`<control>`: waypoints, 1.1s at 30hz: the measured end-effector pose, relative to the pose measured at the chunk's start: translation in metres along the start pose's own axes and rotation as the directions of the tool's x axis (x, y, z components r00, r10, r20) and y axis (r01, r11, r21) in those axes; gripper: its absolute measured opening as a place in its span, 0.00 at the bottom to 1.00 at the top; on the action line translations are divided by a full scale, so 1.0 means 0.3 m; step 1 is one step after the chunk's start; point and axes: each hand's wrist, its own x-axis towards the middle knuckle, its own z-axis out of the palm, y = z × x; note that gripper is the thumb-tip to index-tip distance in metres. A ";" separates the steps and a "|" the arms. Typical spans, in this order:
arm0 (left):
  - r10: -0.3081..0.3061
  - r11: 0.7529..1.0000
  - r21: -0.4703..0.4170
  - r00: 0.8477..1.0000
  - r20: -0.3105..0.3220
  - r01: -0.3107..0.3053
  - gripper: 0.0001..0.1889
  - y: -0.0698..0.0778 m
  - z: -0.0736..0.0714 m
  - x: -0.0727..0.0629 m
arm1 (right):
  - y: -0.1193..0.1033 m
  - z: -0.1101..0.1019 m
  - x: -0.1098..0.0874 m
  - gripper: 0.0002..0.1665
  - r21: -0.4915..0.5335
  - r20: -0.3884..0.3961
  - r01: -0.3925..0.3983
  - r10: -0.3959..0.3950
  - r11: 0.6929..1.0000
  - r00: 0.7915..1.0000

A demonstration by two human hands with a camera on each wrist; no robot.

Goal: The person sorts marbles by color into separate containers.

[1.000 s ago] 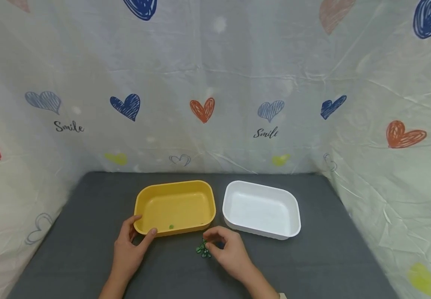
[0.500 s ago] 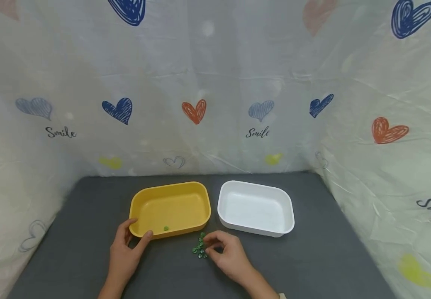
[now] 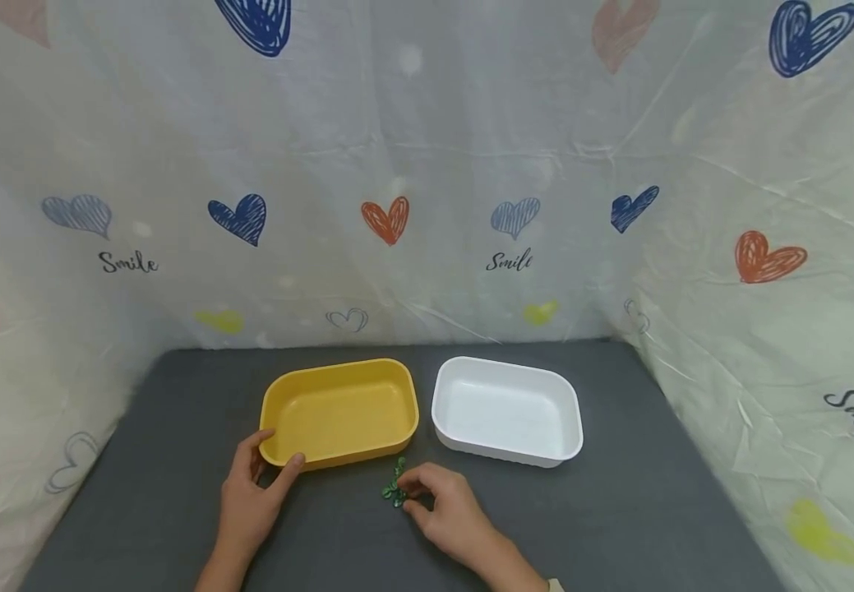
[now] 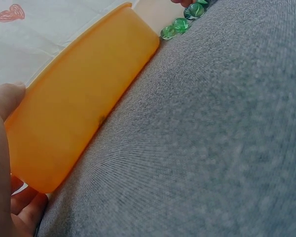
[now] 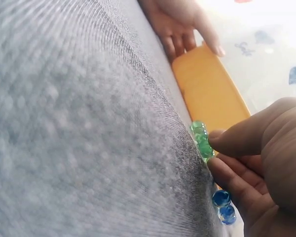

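My left hand [image 3: 247, 497] grips the near left corner of a yellow plastic tray [image 3: 341, 411], thumb at the front rim and fingers around the left side. My right hand [image 3: 447, 503] is beside a small cluster of green glass marbles [image 3: 390, 492] in front of the tray. In the right wrist view, thumb and index fingertips are close to green marbles [image 5: 202, 139]; whether they pinch one is unclear. Blue marbles [image 5: 224, 206] lie below the fingers there. Green marbles [image 4: 180, 24] also show past the tray's end in the left wrist view.
A white plastic tray [image 3: 506, 411] stands right of the yellow one, with a narrow gap between. Both are on a dark grey cloth-covered table [image 3: 619, 510]. A pale curtain printed with hearts [image 3: 456, 181] hangs behind and along the sides.
My right hand's thumb and fingertips have moved in against the marble cluster. A green marble seen earlier inside the yellow tray is out of sight. My left hand stays on the tray.
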 end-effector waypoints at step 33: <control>0.002 1.000 -0.015 1.000 0.009 -0.001 0.38 0.009 0.005 -0.001 | 0.020 -0.005 0.004 0.17 -0.151 0.075 0.081 -0.071 0.985 0.995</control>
